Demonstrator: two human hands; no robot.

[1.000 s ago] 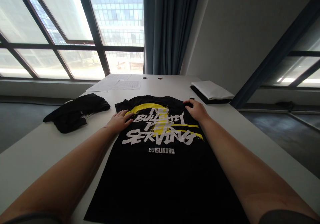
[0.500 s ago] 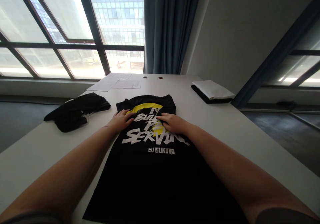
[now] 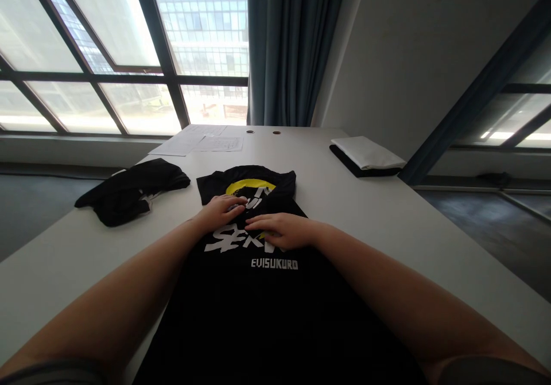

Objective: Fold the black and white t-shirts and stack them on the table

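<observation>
A black T-shirt (image 3: 267, 310) with white lettering and a yellow printed shape lies spread on the white table (image 3: 430, 241), its collar end away from me. My left hand (image 3: 221, 212) rests on the left part of the print, fingers stretched out toward the middle. Lower on the right, my right hand (image 3: 282, 230) lies on the lettering, fingers extended to the left. Both palms face down on the cloth and cover some of the letters. The sleeves lie toward the middle, and the cloth near the collar is slightly rumpled.
On the left of the table is a crumpled black garment (image 3: 135, 187). Paper sheets (image 3: 219, 144) lie at the far left. At the right edge, a folded white cloth (image 3: 365, 152) sits on a folded black one (image 3: 344, 163). A curtain (image 3: 293, 46) hangs beyond the table.
My hands have slid across the shirt, the left one rightward and the right one leftward and nearer to me. The shirt's collar end has shifted slightly left.
</observation>
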